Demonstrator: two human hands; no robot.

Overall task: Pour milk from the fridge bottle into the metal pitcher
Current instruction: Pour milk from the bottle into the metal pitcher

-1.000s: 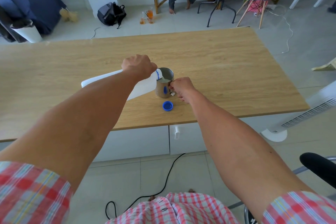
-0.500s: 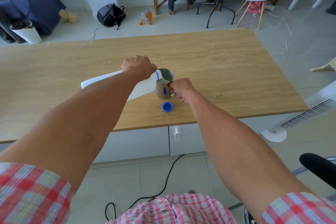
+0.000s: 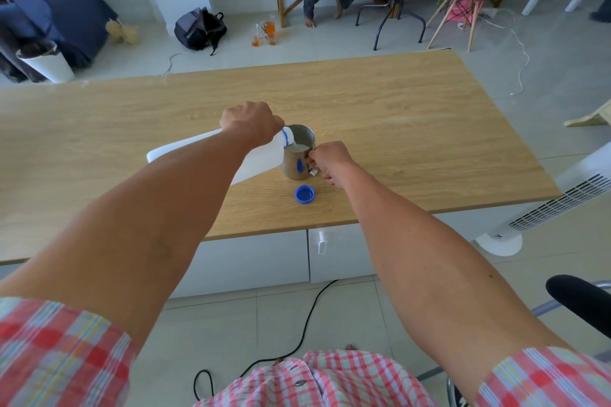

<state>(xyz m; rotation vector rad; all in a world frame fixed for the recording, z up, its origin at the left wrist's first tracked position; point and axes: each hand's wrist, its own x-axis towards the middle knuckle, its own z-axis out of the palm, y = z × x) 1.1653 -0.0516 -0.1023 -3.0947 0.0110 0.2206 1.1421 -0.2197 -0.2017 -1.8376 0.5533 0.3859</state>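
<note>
— Where are my hands?
— My left hand (image 3: 251,122) has its fingers wrapped round the milk bottle (image 3: 211,155), tipped over the metal pitcher (image 3: 298,155); my right hand (image 3: 329,158) pinches the handle; pitcher mid-bench (image 3: 429,129), blue cap (image 3: 305,194) toward the near edge.

I wear a short-sleeved checked shirt (image 3: 314,380) in red, pink and white, with thin blue and yellow lines running through the pattern. Its sleeves (image 3: 56,353) end above my elbows, leaving both forearms bare. Small dark buttons (image 3: 300,383) run down the front.
</note>
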